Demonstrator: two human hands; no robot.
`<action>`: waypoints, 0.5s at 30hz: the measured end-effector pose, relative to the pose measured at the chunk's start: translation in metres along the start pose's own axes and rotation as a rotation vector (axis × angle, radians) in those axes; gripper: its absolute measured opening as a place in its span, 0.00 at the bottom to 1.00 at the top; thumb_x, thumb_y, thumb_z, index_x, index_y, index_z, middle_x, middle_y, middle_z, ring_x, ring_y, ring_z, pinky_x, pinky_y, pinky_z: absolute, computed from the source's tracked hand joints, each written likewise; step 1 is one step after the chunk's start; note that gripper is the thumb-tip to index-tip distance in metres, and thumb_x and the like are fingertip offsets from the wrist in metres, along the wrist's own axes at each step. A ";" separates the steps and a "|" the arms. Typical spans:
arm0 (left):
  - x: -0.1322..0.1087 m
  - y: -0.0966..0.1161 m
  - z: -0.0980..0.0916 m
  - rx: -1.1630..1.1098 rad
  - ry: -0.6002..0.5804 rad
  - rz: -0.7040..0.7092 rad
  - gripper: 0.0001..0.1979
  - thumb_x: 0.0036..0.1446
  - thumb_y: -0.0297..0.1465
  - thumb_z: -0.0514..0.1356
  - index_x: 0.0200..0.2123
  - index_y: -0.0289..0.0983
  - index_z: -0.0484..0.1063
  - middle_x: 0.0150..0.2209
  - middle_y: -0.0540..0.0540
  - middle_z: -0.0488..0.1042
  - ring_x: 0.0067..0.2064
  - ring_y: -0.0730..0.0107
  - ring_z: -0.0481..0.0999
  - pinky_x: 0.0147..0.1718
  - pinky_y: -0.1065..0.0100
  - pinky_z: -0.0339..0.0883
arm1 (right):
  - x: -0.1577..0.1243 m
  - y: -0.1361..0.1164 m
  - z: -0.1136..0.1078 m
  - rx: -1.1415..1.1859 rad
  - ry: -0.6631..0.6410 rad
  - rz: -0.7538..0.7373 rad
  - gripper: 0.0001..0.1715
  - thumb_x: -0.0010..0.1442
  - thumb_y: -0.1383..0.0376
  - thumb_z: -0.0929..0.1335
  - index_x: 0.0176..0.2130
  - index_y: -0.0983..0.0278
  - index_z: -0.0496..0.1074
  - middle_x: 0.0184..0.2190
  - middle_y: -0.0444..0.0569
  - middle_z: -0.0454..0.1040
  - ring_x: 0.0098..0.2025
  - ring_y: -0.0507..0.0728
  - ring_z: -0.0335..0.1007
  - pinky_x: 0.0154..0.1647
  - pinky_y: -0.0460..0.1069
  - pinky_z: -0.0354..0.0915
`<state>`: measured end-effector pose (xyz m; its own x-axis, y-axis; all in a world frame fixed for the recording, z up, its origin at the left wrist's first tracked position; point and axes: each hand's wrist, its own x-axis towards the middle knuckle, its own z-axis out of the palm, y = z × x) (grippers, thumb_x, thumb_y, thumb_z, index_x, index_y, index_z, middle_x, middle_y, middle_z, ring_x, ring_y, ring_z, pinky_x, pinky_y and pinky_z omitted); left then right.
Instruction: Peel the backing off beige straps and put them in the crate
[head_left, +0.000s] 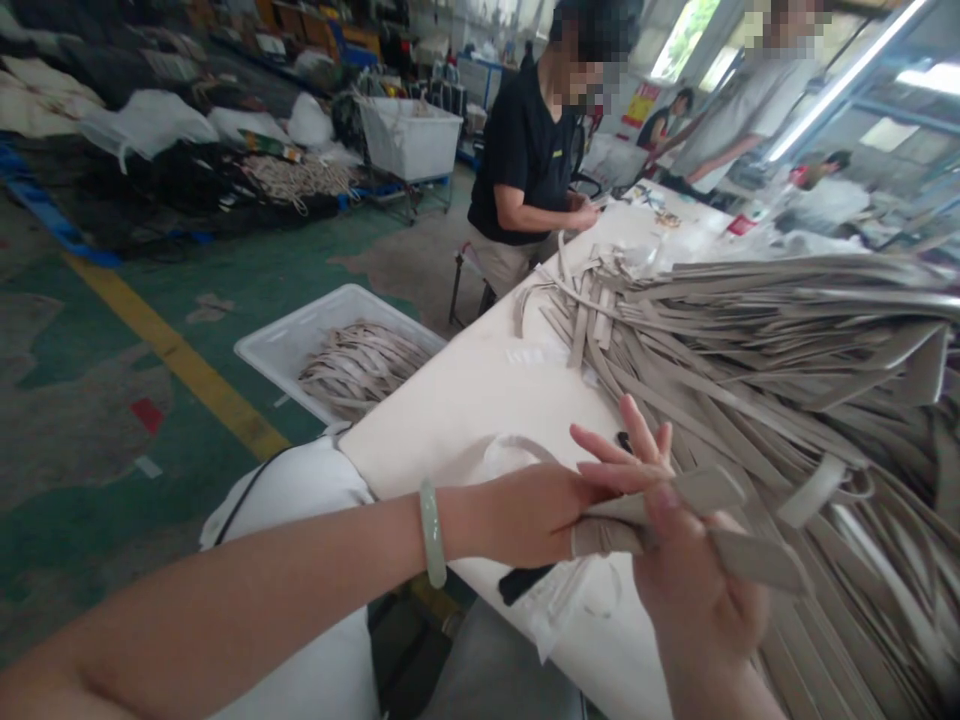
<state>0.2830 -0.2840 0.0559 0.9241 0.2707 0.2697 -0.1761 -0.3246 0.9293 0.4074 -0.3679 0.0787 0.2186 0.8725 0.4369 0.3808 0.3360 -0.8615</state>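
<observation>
**Q:** Position of the item against the hands?

**A:** One beige strap (694,495) spans both hands, above the near end of the white table (457,420). Its folded part sits at the left hand (525,515). Its flat length passes through the right hand (697,570) and projects to the right.

**Q:** State of the hands?

**A:** The left hand is closed on the fold, its upper fingers spread open beyond it. The right hand is narrow, holding the strap with the thumb pressed on top.

**Q:** Counts?

**A:** Two hands. One jade bangle (432,535) on the left wrist. One strap pile (787,380) covers the table's right side, just beside the right hand; too many to count. One white crate (285,345) stands on the floor off the table's left edge, holding a strap bundle (360,368), also uncountable.

**Q:** Others nearby?

**A:** One seated co-worker (521,165) in a black shirt, hands at the table's far left edge. One standing person (750,110) beyond the far end. One white bin (409,135) on a wheeled cart, further back on the floor.
</observation>
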 end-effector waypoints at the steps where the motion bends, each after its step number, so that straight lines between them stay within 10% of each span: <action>1: -0.001 -0.001 0.006 -0.048 -0.024 -0.080 0.15 0.66 0.40 0.52 0.40 0.37 0.73 0.37 0.43 0.77 0.44 0.63 0.75 0.47 0.66 0.66 | 0.006 0.001 -0.009 0.126 0.064 0.065 0.20 0.67 0.60 0.60 0.32 0.60 0.78 0.35 0.50 0.79 0.54 0.66 0.71 0.67 0.72 0.43; 4: -0.004 -0.010 0.022 -0.374 -0.161 -0.274 0.30 0.62 0.54 0.48 0.19 0.37 0.64 0.19 0.48 0.67 0.25 0.70 0.71 0.32 0.68 0.66 | 0.043 0.012 -0.056 0.409 0.182 0.206 0.18 0.58 0.64 0.65 0.17 0.58 0.67 0.13 0.41 0.60 0.21 0.55 0.69 0.42 0.65 0.67; 9: -0.005 -0.027 0.007 -0.527 -0.242 -0.325 0.31 0.56 0.58 0.52 0.22 0.36 0.67 0.26 0.44 0.72 0.32 0.64 0.75 0.36 0.64 0.68 | 0.110 0.051 -0.130 0.277 0.052 -0.071 0.25 0.44 0.63 0.68 0.09 0.58 0.49 0.10 0.37 0.38 0.13 0.45 0.44 0.19 0.56 0.47; 15: -0.013 -0.019 -0.020 0.619 0.267 -0.212 0.42 0.46 0.49 0.68 0.57 0.28 0.62 0.60 0.27 0.60 0.59 0.41 0.61 0.58 0.45 0.55 | 0.109 0.040 -0.054 0.494 0.452 -0.041 0.12 0.43 0.66 0.67 0.15 0.60 0.60 0.14 0.38 0.51 0.17 0.48 0.56 0.26 0.56 0.62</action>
<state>0.2674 -0.2633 0.0400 0.7885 0.5723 0.2253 0.2965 -0.6746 0.6760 0.4947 -0.2781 0.1055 0.6084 0.6571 0.4450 -0.0355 0.5827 -0.8119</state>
